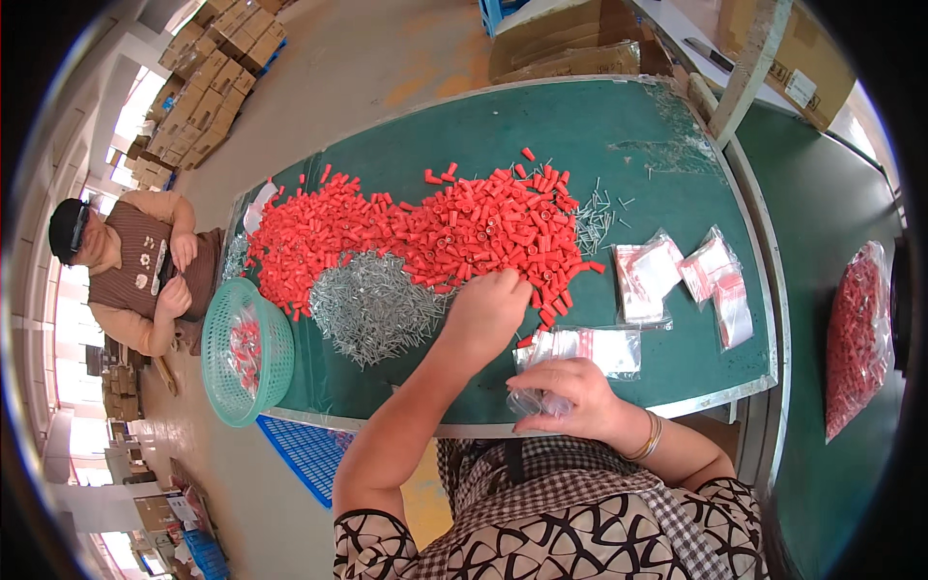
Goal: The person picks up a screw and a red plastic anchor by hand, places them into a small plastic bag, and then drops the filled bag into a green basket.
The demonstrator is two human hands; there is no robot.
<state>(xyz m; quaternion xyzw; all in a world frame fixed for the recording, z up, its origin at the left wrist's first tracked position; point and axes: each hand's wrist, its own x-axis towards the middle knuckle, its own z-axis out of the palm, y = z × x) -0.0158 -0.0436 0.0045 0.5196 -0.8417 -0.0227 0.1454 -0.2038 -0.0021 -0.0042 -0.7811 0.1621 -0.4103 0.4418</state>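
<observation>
Bag: a small clear plastic zip bag (pixel 538 398) is pinched in the right hand (pixel 570 391), fingers closed on it, at the near edge of the green table (pixel 464 145)
Left hand (pixel 488 309): laid curled on the red plastic caps (pixel 425 227) heaped mid-table; whether any are gripped cannot be told
Screws: a grey metal screw pile (pixel 372 309) is seen just left of that hand
Basket: a green mesh basket (pixel 246 353) stands at the table's left end

1. A packing workshop or small factory floor: just beyond the left hand (pixel 488 307) a green work table (pixel 464 145) carries a heap of red plastic caps (pixel 435 227) and a pile of metal screws (pixel 372 309).
2. Right of the right hand (pixel 570 387) lie small clear bags (pixel 677 275).
3. Far beyond the hands, stacked cardboard cartons (pixel 208 82) line a bare concrete floor (pixel 367 58).
4. Far to the left sits another seated worker (pixel 135 266).
</observation>
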